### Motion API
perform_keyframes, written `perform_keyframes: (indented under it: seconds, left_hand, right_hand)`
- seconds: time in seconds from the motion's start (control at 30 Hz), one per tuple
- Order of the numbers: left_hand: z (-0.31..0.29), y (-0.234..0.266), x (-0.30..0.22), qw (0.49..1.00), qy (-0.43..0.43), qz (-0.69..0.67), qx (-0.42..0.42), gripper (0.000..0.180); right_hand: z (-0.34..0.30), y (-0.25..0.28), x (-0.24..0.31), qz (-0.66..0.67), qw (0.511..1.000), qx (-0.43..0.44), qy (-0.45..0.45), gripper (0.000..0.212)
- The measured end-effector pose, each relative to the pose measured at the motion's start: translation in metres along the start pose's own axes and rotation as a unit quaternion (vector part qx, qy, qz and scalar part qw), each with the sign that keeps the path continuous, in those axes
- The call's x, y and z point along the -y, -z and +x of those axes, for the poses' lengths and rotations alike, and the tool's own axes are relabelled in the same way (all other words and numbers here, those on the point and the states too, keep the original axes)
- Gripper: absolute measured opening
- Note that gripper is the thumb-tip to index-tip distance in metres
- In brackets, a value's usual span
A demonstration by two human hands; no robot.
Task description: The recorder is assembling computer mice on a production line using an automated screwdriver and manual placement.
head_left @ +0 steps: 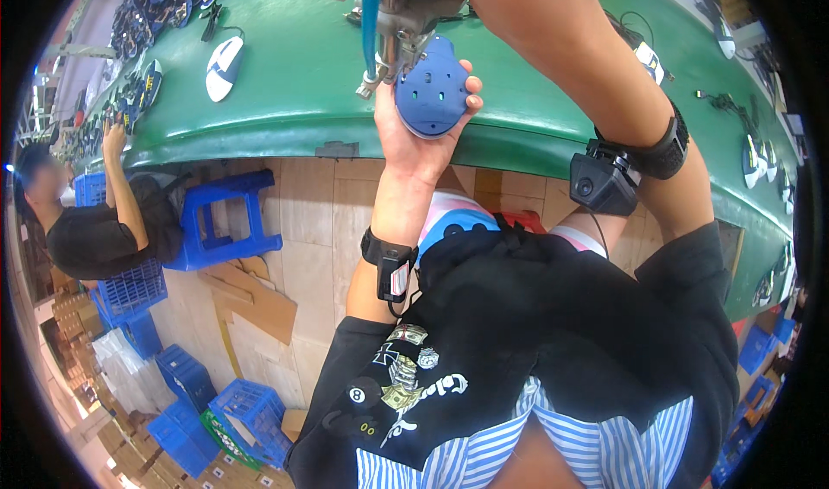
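While the half-curled left hand [414, 139] cups a blue mouse shell [429, 109] beside the metal tool [396, 10], apparently to steady it, right hand's out of view; can't tell its grip.

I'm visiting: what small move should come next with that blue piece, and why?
Probably a slight shift of the left hand, lining up a hole in the blue shell with the metal tool. The shell lies holed side up in that hand, and the tool appears close by its edge. The right hand is out of view.
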State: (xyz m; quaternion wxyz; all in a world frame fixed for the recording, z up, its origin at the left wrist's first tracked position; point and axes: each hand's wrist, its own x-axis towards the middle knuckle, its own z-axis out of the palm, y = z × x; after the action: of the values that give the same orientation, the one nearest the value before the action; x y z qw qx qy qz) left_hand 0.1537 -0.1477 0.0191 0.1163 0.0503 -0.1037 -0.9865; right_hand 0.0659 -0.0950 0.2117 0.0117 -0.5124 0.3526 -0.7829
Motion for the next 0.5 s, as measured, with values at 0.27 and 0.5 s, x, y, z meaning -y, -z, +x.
perform_keyframes:
  seconds: [0.27,0.5]
  left_hand:
    - [0.001,-0.006,0.0,1.0,0.001,0.007,-0.019,0.053]
    - [0.005,-0.004,0.001,0.999,0.001,0.038,0.005,0.053]
  right_hand:
    - [0.0,-0.005,0.008,-0.07,0.993,-0.027,-0.087,0.012]
    - [0.017,0.011,-0.017,-0.118,0.987,-0.016,0.108,0.006]
